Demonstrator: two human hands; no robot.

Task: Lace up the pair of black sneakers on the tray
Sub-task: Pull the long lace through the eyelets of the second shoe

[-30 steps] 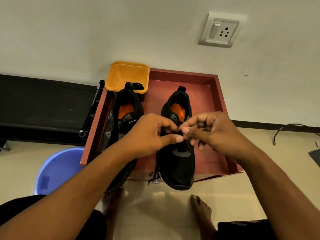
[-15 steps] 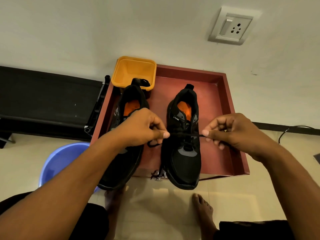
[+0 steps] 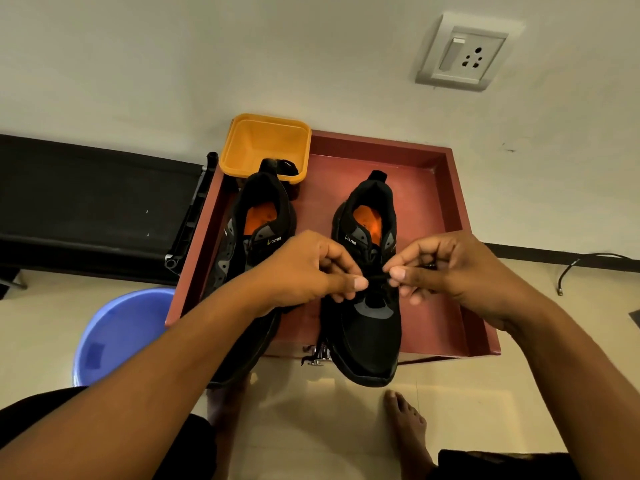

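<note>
One black sneaker (image 3: 256,216) stands by the left wall of the red tray (image 3: 433,188), toe past its near edge. Over the other sneaker (image 3: 367,334), nearer the tray's right wall, the left hand (image 3: 304,268) and right hand (image 3: 450,271) each pinch the black lace (image 3: 377,278), thumb against forefinger — a short span stretched between them

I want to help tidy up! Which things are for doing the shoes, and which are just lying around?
For the job:
sneaker under the hands, black lace, other sneaker, red tray, left hand and right hand pinching the lace, orange tub (maybe holding a lace).

Just lying about:
blue bucket, wall socket, floor cable.
</note>
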